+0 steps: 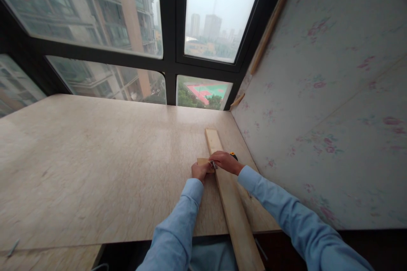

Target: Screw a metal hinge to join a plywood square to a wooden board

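A long pale wooden board (233, 203) lies on the stone-patterned sill and juts past its front edge. At the board's left side, my left hand (199, 171) is closed on a small flat tan piece (202, 161), which looks like thin wood or card. My right hand (226, 162) reaches over the board, fingers bent around a small shiny metal piece (213, 164) right beside the tan piece. The metal piece is too small to name exactly. Partly hidden behind my right hand is a black and orange object (233, 155).
Dark-framed windows (171, 51) rise behind the stone sill (104, 165). A flower-patterned wall (327, 106) closes off the right side. A small metal object (13, 248) lies at the sill's front left. Another thin piece (261, 248) shows below the front edge, near the board.
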A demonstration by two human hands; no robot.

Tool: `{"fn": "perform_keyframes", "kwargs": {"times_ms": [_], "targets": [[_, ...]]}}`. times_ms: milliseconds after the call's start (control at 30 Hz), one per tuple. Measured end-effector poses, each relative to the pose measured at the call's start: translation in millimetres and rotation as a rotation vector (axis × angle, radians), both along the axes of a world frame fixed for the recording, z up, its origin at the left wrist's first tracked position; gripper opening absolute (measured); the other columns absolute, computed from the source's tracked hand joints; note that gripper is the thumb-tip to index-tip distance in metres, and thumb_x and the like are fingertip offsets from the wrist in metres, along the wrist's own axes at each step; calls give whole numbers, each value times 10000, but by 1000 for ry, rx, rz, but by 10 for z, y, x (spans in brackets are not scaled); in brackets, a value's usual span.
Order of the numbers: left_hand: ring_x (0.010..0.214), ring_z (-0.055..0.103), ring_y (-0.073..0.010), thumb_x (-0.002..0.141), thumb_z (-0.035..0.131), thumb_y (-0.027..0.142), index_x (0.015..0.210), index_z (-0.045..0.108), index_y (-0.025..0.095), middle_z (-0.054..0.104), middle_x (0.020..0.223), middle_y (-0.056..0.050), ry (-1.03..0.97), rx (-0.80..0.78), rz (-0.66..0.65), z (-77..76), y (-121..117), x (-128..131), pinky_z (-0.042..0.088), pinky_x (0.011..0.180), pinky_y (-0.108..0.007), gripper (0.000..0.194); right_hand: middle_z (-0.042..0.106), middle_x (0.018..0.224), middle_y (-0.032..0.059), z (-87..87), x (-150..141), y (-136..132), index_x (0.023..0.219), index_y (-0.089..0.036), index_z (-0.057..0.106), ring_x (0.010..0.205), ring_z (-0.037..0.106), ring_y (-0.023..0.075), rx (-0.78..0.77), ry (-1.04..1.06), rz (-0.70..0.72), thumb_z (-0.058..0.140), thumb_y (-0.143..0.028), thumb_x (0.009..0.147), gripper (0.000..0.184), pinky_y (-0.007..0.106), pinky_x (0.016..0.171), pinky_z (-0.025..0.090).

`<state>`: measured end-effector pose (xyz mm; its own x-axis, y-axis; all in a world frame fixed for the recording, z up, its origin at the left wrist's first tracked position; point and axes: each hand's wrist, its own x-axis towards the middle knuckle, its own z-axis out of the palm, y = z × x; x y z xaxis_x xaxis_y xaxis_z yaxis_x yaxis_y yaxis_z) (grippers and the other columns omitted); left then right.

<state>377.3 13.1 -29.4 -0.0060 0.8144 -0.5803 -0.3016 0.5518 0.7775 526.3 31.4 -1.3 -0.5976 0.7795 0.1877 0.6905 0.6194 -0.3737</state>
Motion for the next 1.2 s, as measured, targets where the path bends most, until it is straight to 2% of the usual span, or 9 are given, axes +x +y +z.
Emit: {"fn": "perform_keyframes", "kwargs": {"times_ms": [267, 533, 733, 933, 1200], "targets": [[622, 648, -194, 591, 724, 124, 836, 623, 103, 654, 689, -35, -64, -3, 11, -50, 10, 7, 538, 505, -291, 266, 705, 862, 62, -9, 3, -27, 935, -163, 724, 828, 626, 165, -35, 151, -49, 606, -82, 825, 181, 280, 777, 476], [637, 649, -193, 603, 735, 136, 818, 618, 112, 652, 693, -36, -56, -7, 13, -12, 1, -6, 539, 511, -284, 246, 702, 833, 51, -16, -44, 0, 837, -170, 729, 829, 620, 161, -62, 164, -65, 581, 24, 745, 261, 273, 778, 472], [637, 651, -190, 601, 719, 125, 819, 620, 113, 655, 699, -35, -57, -2, 7, -28, 5, -1, 539, 513, -281, 240, 698, 853, 57, -14, -25, -5, 871, -163, 720, 840, 627, 161, -54, 166, -69, 559, 16, 760, 265, 279, 788, 477], [642, 652, -186, 582, 706, 111, 815, 626, 120, 656, 703, -28, -51, -4, 14, -51, 14, 7, 540, 516, -281, 246, 683, 880, 70, -11, -35, -27, 908, -153, 693, 848, 620, 165, -12, 165, -65, 562, -56, 818, 187, 289, 795, 475], [603, 638, -181, 585, 701, 100, 830, 620, 99, 652, 697, -32, -63, -1, 23, -22, 1, 3, 530, 486, -280, 258, 674, 890, 63, 26, -22, -33, 926, -152, 677, 847, 614, 154, -25, 231, -58, 540, -34, 811, 214, 273, 779, 471]]}}
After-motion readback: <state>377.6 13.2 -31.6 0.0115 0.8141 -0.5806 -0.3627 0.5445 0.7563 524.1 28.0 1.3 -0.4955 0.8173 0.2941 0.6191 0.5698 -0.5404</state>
